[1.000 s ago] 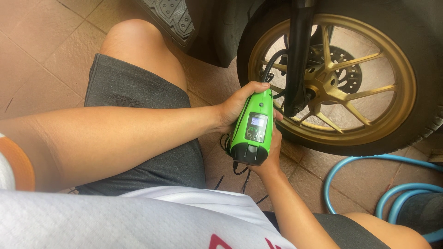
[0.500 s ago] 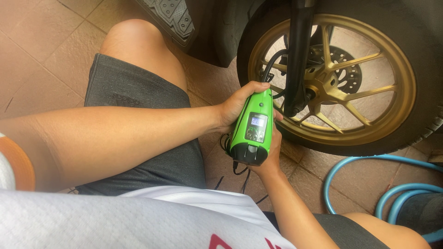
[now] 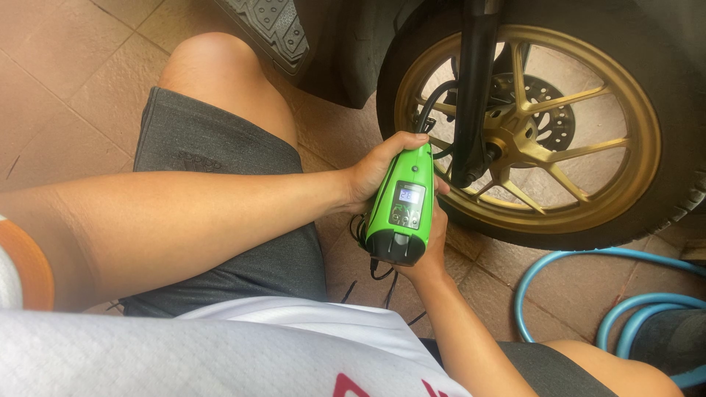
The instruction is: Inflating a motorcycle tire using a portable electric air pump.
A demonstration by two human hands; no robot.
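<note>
- Green handheld inflator with a small lit screen and dark buttons on its top face, held upright-tilted just in front of the gold-spoked wheel
- Left hand wrapped around the upper part of the inflator, fingers closed over its far side, thumb side toward the camera
- Right hand cupped under and behind the lower part of the inflator, fingers closed against its right side
- Black air hose running from the inflator's top end up toward the wheel hub, beside the dark fork leg
- Thin black cord hanging from the inflator's bottom end toward the tiled floor
- Black tyre around the gold rim, brake disc visible behind the spokes
- Coiled blue hose lying on the floor to the right, near the right knee
- Grey shorts and a white shirt in the foreground
</note>
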